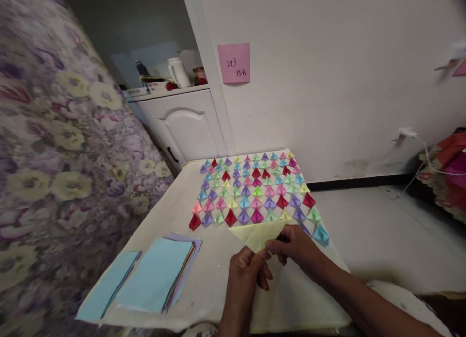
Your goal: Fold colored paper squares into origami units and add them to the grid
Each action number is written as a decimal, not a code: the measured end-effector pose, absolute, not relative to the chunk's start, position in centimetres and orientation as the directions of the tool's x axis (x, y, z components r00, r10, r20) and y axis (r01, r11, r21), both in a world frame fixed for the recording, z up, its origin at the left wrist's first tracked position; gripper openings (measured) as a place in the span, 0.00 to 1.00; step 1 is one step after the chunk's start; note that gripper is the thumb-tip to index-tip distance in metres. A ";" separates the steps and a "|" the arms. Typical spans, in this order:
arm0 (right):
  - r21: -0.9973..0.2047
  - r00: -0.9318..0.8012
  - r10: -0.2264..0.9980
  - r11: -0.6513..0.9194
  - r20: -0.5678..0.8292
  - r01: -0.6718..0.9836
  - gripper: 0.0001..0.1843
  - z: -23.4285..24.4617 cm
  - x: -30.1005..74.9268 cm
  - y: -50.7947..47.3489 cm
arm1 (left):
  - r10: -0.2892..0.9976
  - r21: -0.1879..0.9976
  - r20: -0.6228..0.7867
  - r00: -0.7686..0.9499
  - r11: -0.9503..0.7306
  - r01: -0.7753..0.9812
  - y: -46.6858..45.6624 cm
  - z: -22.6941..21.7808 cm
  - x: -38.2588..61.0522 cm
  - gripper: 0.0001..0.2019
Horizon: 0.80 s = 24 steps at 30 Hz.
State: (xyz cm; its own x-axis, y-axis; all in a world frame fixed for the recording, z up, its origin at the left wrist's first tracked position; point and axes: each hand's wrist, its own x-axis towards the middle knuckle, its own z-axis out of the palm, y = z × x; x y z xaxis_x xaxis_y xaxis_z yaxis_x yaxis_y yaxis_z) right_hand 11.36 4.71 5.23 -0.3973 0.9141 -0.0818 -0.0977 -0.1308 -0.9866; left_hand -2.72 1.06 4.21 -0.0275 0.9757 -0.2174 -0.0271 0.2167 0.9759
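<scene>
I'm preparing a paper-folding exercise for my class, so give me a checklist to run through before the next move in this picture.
1. Yellow paper in the grip of both the left hand and the right hand: ok.
2. Paper folded to a triangle: ok.
3. Creases and edges exactly aligned: cannot tell, too small to judge.
4. Larger sheet stack squared up: not ok, its edges are staggered.
5. Smaller sheet stack on the table, apart from the hands: ok.
6. Right hand clear of the small folded pieces: cannot tell, it overlaps the nearest in view.

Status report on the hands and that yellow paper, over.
Left hand, right hand: both pinching yellow paper. Paper folded to a triangle. Rows of folded pieces close beyond.
</scene>
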 end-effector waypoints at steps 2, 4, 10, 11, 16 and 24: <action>-0.989 -0.379 0.921 -0.126 -0.086 -0.081 0.09 5.2 11.4 4.8 | 0.975 0.975 -0.221 -0.028 0.220 -0.027 1.2 4.1 -2.7 0.13; -0.988 -0.359 0.928 -0.132 -0.096 -0.079 0.09 5.2 11.6 4.9 | 0.976 0.976 -0.216 -0.021 0.215 -0.028 1.3 4.1 -2.7 0.13; -0.976 -0.357 0.929 -0.161 -0.099 -0.148 0.07 5.3 11.7 5.0 | 0.982 0.982 -0.188 0.001 0.188 -0.018 1.0 4.1 -2.9 0.11; -0.974 -0.356 0.929 -0.163 -0.099 -0.157 0.07 5.3 11.8 5.0 | 0.983 0.983 -0.185 -0.004 0.185 -0.010 1.0 4.1 -2.9 0.11; -0.983 -0.347 0.936 -0.113 -0.057 -0.143 0.06 5.2 11.8 5.0 | 0.990 0.991 -0.134 -0.050 0.133 -0.024 1.3 4.0 -3.0 0.13; -0.999 -0.385 0.923 0.003 0.018 -0.042 0.03 4.3 11.0 4.6 | 0.976 0.995 -0.084 -0.203 0.072 -0.067 1.1 4.5 -3.5 0.12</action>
